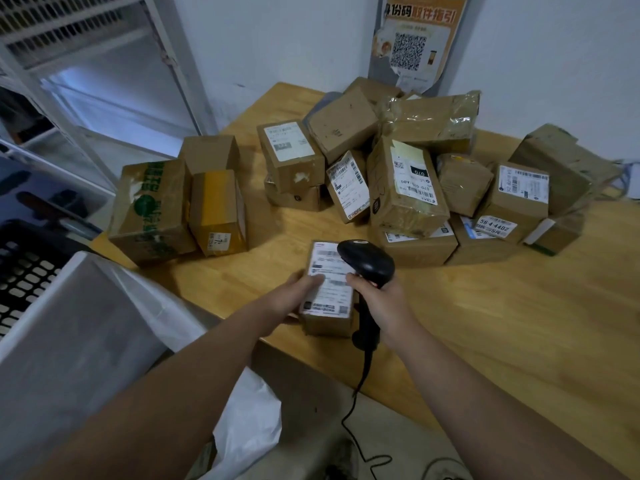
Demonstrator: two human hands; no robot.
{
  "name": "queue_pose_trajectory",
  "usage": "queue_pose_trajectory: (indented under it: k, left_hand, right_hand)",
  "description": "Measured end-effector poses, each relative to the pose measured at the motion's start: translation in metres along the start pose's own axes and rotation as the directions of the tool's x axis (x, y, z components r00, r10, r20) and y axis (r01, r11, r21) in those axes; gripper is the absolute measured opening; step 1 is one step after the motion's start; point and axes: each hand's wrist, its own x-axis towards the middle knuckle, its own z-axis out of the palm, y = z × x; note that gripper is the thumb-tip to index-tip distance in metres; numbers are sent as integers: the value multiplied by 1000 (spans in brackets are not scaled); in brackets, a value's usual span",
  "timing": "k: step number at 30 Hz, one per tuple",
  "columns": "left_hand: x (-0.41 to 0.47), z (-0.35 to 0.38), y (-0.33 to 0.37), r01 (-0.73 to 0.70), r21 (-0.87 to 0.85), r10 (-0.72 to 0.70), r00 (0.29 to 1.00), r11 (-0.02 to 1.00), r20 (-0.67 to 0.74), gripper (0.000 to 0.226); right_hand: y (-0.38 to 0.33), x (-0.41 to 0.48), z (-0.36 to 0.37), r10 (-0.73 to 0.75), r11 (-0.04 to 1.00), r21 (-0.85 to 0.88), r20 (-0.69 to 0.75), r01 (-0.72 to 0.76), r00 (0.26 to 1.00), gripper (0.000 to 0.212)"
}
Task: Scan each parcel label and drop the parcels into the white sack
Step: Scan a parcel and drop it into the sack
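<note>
A: Entry, left to right. White sack [79,327] hangs open at far left, beside the wooden table [519,341]. Next, a green-printed carton [152,209] with a yellow-taped box [218,211] touching it.

B: The parcel in hand?

A: Small cardboard parcel [327,289] sits near the front edge of the table, label [329,282] facing up. Left hand [298,296] grasps its left side, thumb lying across the label. Right hand [381,299] is clenched round the handle of the black barcode scanner [367,263], whose head hangs over the label's upper right part.

B: Trigger pressed?

A: Cannot tell; no beam visible, and the label print is blurred.

B: Advice for the step?

A: Judgement only: slide the thumb off the label so no barcode is masked, tilt the scanner head back so its window faces the code squarely, and keep the parcel flat. Watch the scanner cable [360,382] trailing off the table edge.

B: Further right?

A: Pile of unscanned parcels [408,174], many left. The sack is well apart to the left, so the drop falls to the left hand.
</note>
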Motion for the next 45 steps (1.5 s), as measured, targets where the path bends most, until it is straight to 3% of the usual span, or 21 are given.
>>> queue_pose_trajectory:
  k: [5,10,13,14,17,22,26,28,31,33,37,41,45]
  left_hand:
    - [0,15,5,-156,-293,146,988,943,-54,45]
    - [-8,-3,18,-136,-331,135,991,934,-24,37]
    - [-10,-5,14,-177,-447,161,984,877,-73,30]
    - [-10,-5,13,-195,-513,171,981,836,-94,34]
    - [-8,-10,14,-199,-631,199,977,750,-72,74]
    - [-20,-20,25,-236,-457,253,967,858,-24,69]
    - [-21,-34,31,-226,-215,226,974,950,-28,109]
    - [-22,-32,36,-227,-176,226,974,958,-24,109]
    - [-24,-29,40,-276,-73,264,954,958,-142,106]
    - [-25,-28,39,-279,5,271,927,960,-259,121]
    - [-14,-36,22,-259,135,291,882,956,-371,139]
    - [-23,-33,15,-185,215,263,865,959,-428,127]
    - [-17,-37,6,-173,176,236,856,969,-460,126]
  right_hand:
    - [-6,-6,-1,-36,995,88,-14,37,999,32]
    - [-22,-10,-5,-96,987,129,21,93,995,25]
    - [-31,-13,-3,-158,982,119,77,148,984,21]
    - [-33,-14,-3,-174,980,111,99,163,980,23]
    - [-39,-16,-3,-206,977,92,138,194,969,31]
    - [-50,-19,-6,-220,974,91,130,209,967,34]
    - [-50,-20,-9,-197,980,63,113,191,974,35]
    - [-50,-21,-8,-194,980,58,92,190,977,33]
    - [-55,-23,-6,-230,973,30,51,229,972,18]
    - [-58,-28,-7,-245,969,-19,20,246,969,8]
    - [-55,-42,-7,-233,947,-194,129,255,964,28]
    - [-45,-49,-3,-178,929,-291,187,228,966,32]
    - [-38,-48,0,-118,919,-353,171,173,978,29]
